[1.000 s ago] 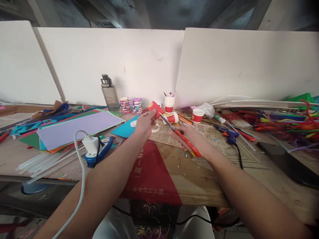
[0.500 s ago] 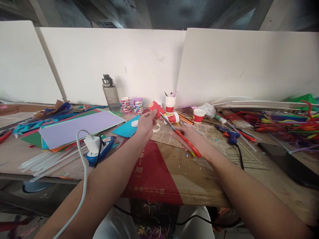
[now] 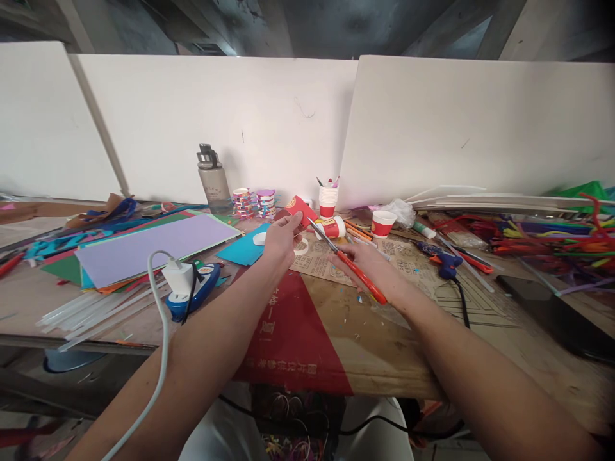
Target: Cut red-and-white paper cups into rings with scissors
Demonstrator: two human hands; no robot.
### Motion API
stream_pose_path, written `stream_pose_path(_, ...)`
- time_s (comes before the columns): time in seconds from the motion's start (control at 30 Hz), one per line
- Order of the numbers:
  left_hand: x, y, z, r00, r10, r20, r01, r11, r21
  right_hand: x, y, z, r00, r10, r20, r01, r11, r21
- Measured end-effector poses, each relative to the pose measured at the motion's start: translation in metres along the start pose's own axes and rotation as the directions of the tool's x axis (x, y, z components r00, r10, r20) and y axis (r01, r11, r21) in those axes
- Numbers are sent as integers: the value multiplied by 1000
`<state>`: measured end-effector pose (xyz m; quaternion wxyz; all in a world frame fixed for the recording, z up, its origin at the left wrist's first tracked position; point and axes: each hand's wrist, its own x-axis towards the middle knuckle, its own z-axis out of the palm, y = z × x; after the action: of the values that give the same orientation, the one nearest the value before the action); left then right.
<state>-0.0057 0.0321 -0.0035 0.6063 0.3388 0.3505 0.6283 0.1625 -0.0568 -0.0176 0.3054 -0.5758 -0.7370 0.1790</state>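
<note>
My left hand pinches a red paper cup piece with a yellow print, held above the table. In my right hand is a pair of scissors with red handles, the fingers closed round them. The blade tips reach up to the right edge of the red piece; whether they touch it I cannot tell. Just behind the blades a red and white paper cup lies on its side. A white paper ring is beside my left fingers, and a white disc rests on blue paper.
Upright cups stand at the back and right. A glue gun and a dark phone lie on the right. Coloured sheets, a blue power strip and a bottle are on the left.
Hardly anything differs. The scissor handles in my right hand have shifted very slightly left; the left hand and the red piece stay in place.
</note>
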Motion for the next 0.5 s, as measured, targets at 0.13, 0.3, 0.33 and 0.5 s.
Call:
stream_pose_path(0.13, 0, 0, 0, 1000, 13, 6, -13, 1000, -7, -2, -6, -3, 997, -77, -21, 75, 994, -80)
stream_pose_path(0.3, -1, 1, 2, 1000, -11, -1, 11, 1000, -27, -6, -14, -6, 996, -87, 10, 87, 994, -63)
stream_pose_path(0.33, -1, 1, 2, 1000, -12, -2, 12, 999, -30, -6, -15, -6, 996, -89, 19, 90, 994, -55)
stream_pose_path(0.5, -1, 1, 2, 1000, 2, -4, -2, 999, -41, -6, -16, -7, 995, -91, 43, 93, 995, -45)
